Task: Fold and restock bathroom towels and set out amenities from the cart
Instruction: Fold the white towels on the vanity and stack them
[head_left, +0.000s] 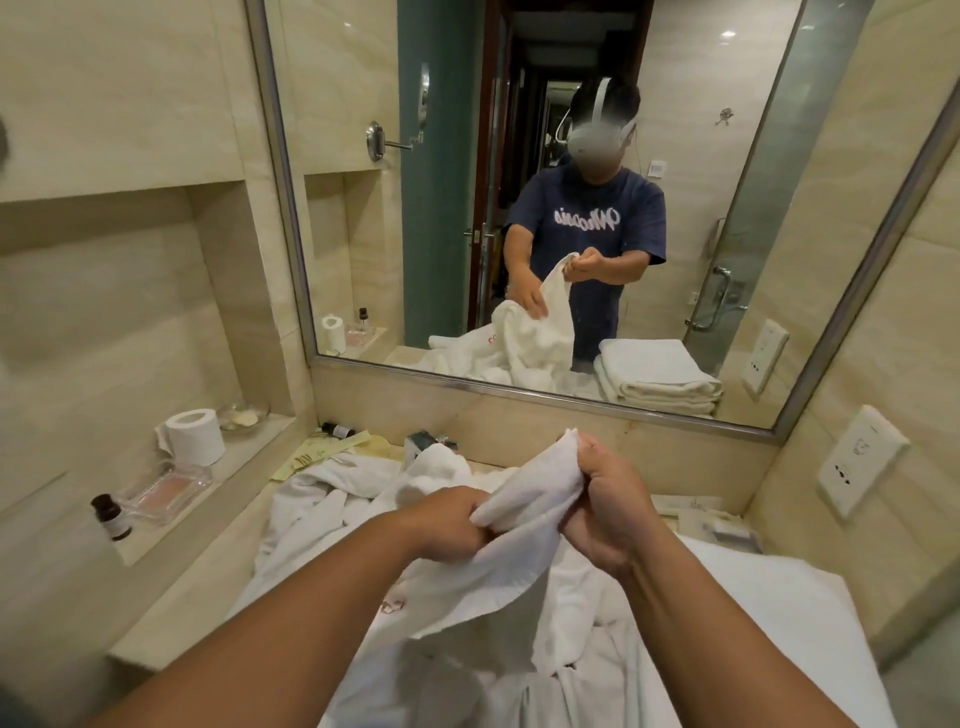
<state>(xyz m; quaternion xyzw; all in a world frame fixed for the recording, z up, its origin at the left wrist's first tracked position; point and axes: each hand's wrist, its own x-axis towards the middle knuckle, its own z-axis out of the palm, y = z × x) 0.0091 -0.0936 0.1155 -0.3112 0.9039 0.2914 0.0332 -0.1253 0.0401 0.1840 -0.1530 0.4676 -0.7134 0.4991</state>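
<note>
Both hands grasp a white towel (524, 501) over the bathroom counter.

Head view: at the centre of the frame the left hand (457, 519) bunches the towel's edge in curled fingers, and the right hand (605, 504) clenches a corner that sticks up past its thumb. The towel hangs onto a rumpled heap of white towels (322, 499) across the lower middle. On the ledge (156, 551) at left stand a toilet roll (195, 434), a glass tray (171, 488) and a small brown bottle (111, 517).
</note>
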